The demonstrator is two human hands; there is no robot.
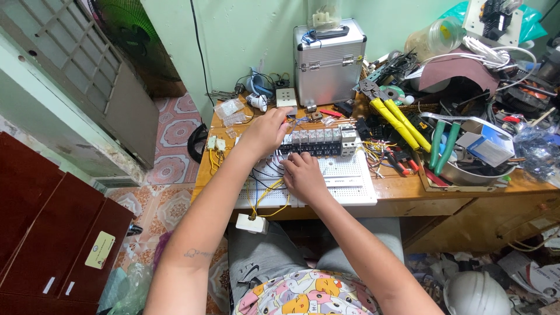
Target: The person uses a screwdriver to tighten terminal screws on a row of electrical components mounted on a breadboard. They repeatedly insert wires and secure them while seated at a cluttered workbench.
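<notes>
Left hand (265,133) at relay row (318,142) end — right hand (303,175) on perforated board (344,178).

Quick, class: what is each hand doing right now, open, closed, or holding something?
Left hand: closed on a small tool at the relay row.
Right hand: curled on the white board; grip unclear.

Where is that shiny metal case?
The silver metal case stands at the back of the wooden desk, against the green wall, behind the row of relays.

Bare white perforated board (350,175) lies open right of the hands, but pliers (396,119) (yellow-handled) crowd beyond.
</notes>
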